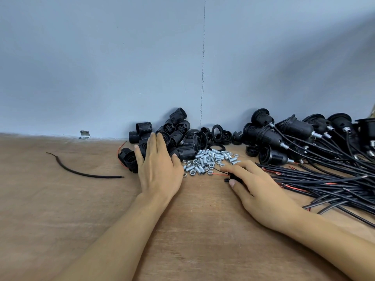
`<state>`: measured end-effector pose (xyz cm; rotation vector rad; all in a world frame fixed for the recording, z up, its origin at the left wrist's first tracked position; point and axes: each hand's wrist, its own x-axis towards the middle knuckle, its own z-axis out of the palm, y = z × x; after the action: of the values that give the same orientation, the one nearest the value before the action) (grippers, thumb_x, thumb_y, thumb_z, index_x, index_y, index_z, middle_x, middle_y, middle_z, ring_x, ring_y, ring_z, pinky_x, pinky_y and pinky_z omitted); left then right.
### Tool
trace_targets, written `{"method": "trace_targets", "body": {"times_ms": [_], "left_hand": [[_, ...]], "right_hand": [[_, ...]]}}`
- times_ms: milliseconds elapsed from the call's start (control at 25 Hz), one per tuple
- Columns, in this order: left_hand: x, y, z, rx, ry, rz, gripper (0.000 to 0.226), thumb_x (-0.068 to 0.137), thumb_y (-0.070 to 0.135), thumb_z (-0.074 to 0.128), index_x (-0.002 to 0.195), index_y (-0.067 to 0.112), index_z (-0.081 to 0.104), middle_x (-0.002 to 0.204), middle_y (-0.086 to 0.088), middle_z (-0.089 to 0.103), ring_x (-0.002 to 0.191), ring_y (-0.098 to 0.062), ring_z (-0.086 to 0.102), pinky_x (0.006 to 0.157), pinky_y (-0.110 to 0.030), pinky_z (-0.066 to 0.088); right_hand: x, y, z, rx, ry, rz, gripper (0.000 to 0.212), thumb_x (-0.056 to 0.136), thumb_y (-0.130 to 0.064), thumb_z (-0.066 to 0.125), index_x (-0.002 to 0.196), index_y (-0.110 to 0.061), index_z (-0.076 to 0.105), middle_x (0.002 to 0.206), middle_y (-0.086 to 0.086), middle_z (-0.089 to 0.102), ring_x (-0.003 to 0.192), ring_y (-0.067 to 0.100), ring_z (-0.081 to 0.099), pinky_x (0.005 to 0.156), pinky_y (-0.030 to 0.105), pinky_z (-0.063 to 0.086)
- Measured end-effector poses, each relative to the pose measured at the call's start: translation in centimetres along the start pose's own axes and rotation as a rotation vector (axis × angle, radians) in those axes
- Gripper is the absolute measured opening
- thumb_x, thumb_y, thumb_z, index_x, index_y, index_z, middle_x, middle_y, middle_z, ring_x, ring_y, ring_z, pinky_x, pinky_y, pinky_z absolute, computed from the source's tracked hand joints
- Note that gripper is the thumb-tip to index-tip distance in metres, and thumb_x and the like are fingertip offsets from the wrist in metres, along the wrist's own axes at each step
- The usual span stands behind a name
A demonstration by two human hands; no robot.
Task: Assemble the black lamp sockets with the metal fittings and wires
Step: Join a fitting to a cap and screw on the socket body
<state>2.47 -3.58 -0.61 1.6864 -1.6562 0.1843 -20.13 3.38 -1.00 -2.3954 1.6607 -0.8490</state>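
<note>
A heap of black threaded lamp sockets [178, 136] lies against the wall. My left hand [158, 169] reaches into its near edge with straight fingers, touching sockets, one socket [126, 160] just left of it. In front lies a pile of small metal fittings and nuts [209, 161]. My right hand [255, 185] rests on the table beside them, fingers curled over a small black part [231, 178] with red and black leads. A bundle of black wires [324, 183] spreads to the right.
Wired, assembled sockets [284, 134] are stacked at the back right. Loose black rings [218, 131] lie near the wall. One stray black cable piece [81, 172] curves on the wooden table [60, 209] at left. A metal bracket [84, 135] sits at the wall's foot.
</note>
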Motion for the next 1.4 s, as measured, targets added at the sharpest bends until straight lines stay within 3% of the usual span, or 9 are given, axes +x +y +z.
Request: {"method": "trace_targets", "body": {"times_ms": [120, 280, 480, 640, 800, 1000, 1160, 1240, 1400], "left_hand": [[-0.1, 0.2, -0.3, -0.046, 0.077, 0.052, 0.07, 0.098, 0.027, 0.053, 0.157, 0.004, 0.024, 0.166, -0.011, 0.024, 0.155, -0.017, 0.018, 0.127, -0.045, -0.003], [-0.7, 1.5, -0.9, -0.156, 0.168, 0.195, 0.063, 0.092, 0.021, 0.067, 0.148, 0.004, 0.045, 0.153, -0.01, 0.049, 0.145, -0.02, 0.042, 0.127, -0.045, 0.016], [-2.1, 2.6, -0.8, -0.333, 0.117, 0.296, 0.042, 0.088, 0.023, 0.076, 0.128, 0.018, 0.065, 0.13, 0.006, 0.067, 0.114, -0.015, 0.064, 0.098, -0.037, 0.054], [-3.5, 4.1, -0.9, -0.678, -0.078, 0.205, 0.034, 0.077, 0.03, 0.079, 0.108, 0.035, 0.066, 0.104, 0.021, 0.071, 0.097, 0.0, 0.067, 0.085, -0.021, 0.055], [-4.2, 4.6, -0.9, -0.903, -0.377, -0.003, 0.04, 0.071, 0.036, 0.073, 0.107, 0.048, 0.059, 0.098, 0.026, 0.069, 0.085, 0.001, 0.071, 0.074, -0.01, 0.049], [-3.5, 4.3, -1.3, -0.902, -0.573, -0.01, 0.038, 0.068, 0.032, 0.071, 0.104, 0.043, 0.075, 0.107, 0.019, 0.067, 0.097, -0.002, 0.066, 0.086, -0.015, 0.046], [-3.1, 3.4, -2.0, -0.848, -0.587, -0.027, 0.025, 0.067, 0.026, 0.074, 0.091, 0.035, 0.076, 0.094, 0.011, 0.071, 0.072, -0.006, 0.061, 0.072, -0.017, 0.049], [-2.8, 2.7, -2.2, -0.912, -0.596, -0.095, 0.024, 0.074, 0.01, 0.08, 0.09, 0.027, 0.071, 0.093, 0.002, 0.072, 0.068, -0.013, 0.066, 0.072, -0.019, 0.053], [-2.8, 2.5, -2.2, -0.911, -0.639, -0.096, 0.036, 0.07, 0.007, 0.085, 0.091, 0.019, 0.058, 0.096, 0.004, 0.075, 0.092, -0.021, 0.074, 0.084, -0.031, 0.053]], "right_hand": [[0.0, -0.1, -0.1, 0.017, 0.011, 0.011, 0.036, 0.101, -0.025, 0.051, 0.135, -0.036, 0.053, 0.122, -0.015, 0.047, 0.12, 0.013, 0.048, 0.107, 0.035, 0.038], [0.1, -0.1, -0.5, 0.034, 0.042, 0.064, 0.03, 0.099, -0.021, 0.055, 0.126, -0.032, 0.058, 0.119, -0.018, 0.045, 0.117, 0.008, 0.047, 0.106, 0.035, 0.038], [0.2, 0.2, -0.9, 0.007, 0.06, 0.088, 0.021, 0.094, -0.013, 0.058, 0.109, -0.028, 0.061, 0.108, -0.017, 0.045, 0.097, 0.005, 0.047, 0.097, 0.035, 0.042], [0.4, 0.8, -1.8, -0.023, 0.076, 0.131, 0.02, 0.087, -0.008, 0.057, 0.095, -0.026, 0.06, 0.105, -0.01, 0.049, 0.088, 0.009, 0.049, 0.089, 0.035, 0.045], [0.1, 1.2, -2.3, -0.045, 0.047, 0.083, 0.011, 0.085, -0.033, 0.069, 0.088, -0.031, 0.058, 0.099, -0.014, 0.051, 0.092, 0.01, 0.052, 0.083, 0.027, 0.044], [0.2, 1.7, -2.5, 0.02, 0.006, -0.001, 0.006, 0.088, -0.032, 0.072, 0.09, -0.028, 0.07, 0.098, -0.016, 0.06, 0.097, 0.003, 0.055, 0.088, 0.024, 0.044], [0.3, 1.9, -3.1, 0.161, 0.013, 0.094, 0.009, 0.084, -0.035, 0.076, 0.082, -0.029, 0.07, 0.092, -0.012, 0.066, 0.089, 0.003, 0.059, 0.083, 0.024, 0.045], [0.3, 2.0, -3.1, 0.21, 0.021, 0.109, 0.012, 0.083, -0.036, 0.077, 0.079, -0.027, 0.069, 0.09, -0.012, 0.067, 0.088, 0.004, 0.06, 0.081, 0.022, 0.045], [0.0, 1.7, -3.0, 0.249, 0.085, 0.061, 0.011, 0.088, -0.032, 0.073, 0.081, -0.027, 0.067, 0.082, -0.016, 0.066, 0.08, 0.004, 0.061, 0.068, 0.011, 0.042]]}}
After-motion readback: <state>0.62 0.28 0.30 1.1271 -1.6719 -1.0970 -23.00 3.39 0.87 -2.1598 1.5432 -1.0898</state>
